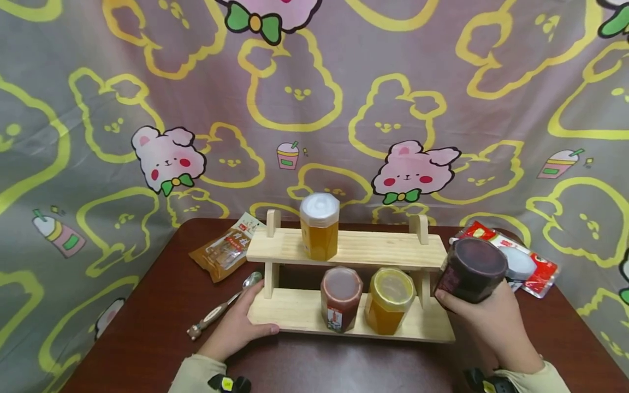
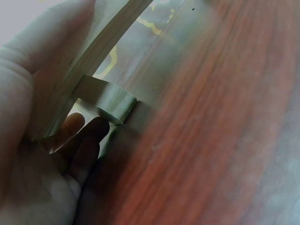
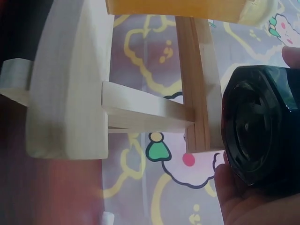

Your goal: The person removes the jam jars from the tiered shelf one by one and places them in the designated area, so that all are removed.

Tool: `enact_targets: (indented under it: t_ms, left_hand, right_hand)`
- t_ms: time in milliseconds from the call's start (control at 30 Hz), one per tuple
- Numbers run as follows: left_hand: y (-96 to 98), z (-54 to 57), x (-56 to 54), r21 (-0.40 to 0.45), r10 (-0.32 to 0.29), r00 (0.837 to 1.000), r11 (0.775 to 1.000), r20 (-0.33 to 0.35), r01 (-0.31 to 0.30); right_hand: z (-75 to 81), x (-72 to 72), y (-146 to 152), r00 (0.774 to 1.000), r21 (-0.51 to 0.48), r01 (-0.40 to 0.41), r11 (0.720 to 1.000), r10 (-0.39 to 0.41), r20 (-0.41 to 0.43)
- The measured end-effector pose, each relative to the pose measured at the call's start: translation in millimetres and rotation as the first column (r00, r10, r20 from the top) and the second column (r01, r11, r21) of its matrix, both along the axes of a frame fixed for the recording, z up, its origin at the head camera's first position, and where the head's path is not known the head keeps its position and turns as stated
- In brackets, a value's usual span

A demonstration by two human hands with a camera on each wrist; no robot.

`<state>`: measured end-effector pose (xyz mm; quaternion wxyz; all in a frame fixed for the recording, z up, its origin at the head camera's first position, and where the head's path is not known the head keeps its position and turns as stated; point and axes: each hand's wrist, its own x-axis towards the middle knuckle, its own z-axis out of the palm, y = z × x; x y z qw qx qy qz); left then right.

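A two-tier wooden rack (image 1: 290, 314) stands on the table. My left hand (image 1: 238, 327) grips the left end of its lower board, thumb along the front edge; in the left wrist view the fingers curl round that end. My right hand (image 1: 496, 322) holds a dark jar (image 1: 472, 270) tilted beside the rack's right end, level with the upper board. The jar's dark faceted base (image 3: 251, 131) shows in the right wrist view. On the lower board sit a reddish-brown jar (image 1: 341, 300) and an amber jar (image 1: 389, 303). A white-topped honey-coloured jar (image 1: 320, 229) stands on the upper board.
Left of the rack lie a brown food packet (image 1: 221, 254) and a spoon (image 1: 216, 312) with an animal figure on its handle. A red-and-white packet (image 1: 538, 270) lies behind my right hand. A patterned curtain (image 1: 314, 153) hangs at the table's back edge.
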<state>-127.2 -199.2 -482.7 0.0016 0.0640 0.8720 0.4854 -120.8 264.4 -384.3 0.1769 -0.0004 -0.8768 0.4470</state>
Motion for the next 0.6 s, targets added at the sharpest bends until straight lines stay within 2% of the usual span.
enact_targets:
  t_ms: [333, 600]
  left_hand:
    - [-1.0, -0.6, -0.8, 0.012, -0.009, 1.000, 1.000, -0.017, 0.009]
    - [-1.3, -1.4, -1.5, 0.023, -0.007, 1.000, 1.000, -0.014, 0.007]
  right_hand:
    - [-9.9, 15.3, 10.3, 0.990, 0.018, 0.103, 0.995, -0.104, 0.099]
    - [-21.2, 21.4, 18.9, 0.979, 0.006, 0.159, 0.987, -0.158, 0.129]
